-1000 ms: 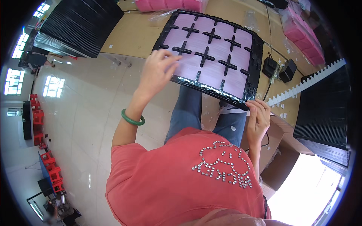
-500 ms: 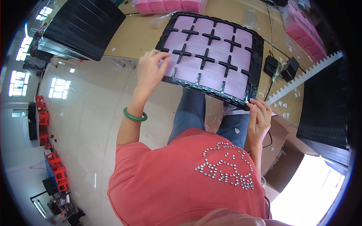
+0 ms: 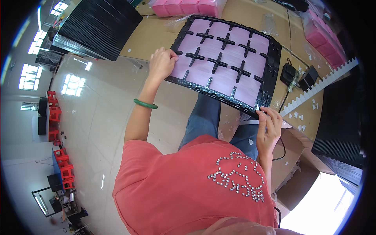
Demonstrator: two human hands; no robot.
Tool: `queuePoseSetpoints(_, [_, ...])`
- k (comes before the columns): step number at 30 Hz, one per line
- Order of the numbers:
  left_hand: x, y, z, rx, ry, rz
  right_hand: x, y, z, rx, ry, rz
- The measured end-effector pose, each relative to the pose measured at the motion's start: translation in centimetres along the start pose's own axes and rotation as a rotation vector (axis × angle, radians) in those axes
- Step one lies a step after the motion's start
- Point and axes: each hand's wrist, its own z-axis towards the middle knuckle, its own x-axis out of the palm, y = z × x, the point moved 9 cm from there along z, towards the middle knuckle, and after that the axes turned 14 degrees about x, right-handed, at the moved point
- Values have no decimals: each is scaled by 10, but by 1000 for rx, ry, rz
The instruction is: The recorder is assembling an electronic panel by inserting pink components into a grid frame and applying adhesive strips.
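Note:
A black plastic tray (image 3: 275, 64) with cross-shaped ribs lies tilted on the table's near edge, its front overhanging my legs. Pale pink panels (image 3: 203, 72) show in the openings between the ribs. At the tray's left rim is my left hand (image 3: 161, 64), its fingers closed together against the edge of a pink panel; what they pinch is hidden. My right hand (image 3: 268, 127) grips the tray's near right corner, thumb below and fingers over the rim. A green bangle (image 3: 145, 104) circles my left wrist.
Stacks of black trays stand at the left (image 3: 98, 29) and right (image 3: 338, 129). Pink foam blocks (image 3: 188, 7) sit at the back. Black adapters (image 3: 288, 73), a white toothed strip (image 3: 321, 86) and paper scraps lie right of the tray. An open cardboard box (image 3: 301, 184) is below.
My left hand has gone from loosely bent fingers by the tray's left side to closed fingers at its rim. My right hand keeps hold of the corner. The whole view has shifted slightly.

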Motion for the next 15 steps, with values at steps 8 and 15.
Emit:
queuePoseSetpoints(8, [-2,0,-1,81,-44,-36,1,-2,4,-12,6,29])
queuePoseSetpoints(15, [-10,-8,-13,51,-50,-9,2,-2,4,-24,18,14])
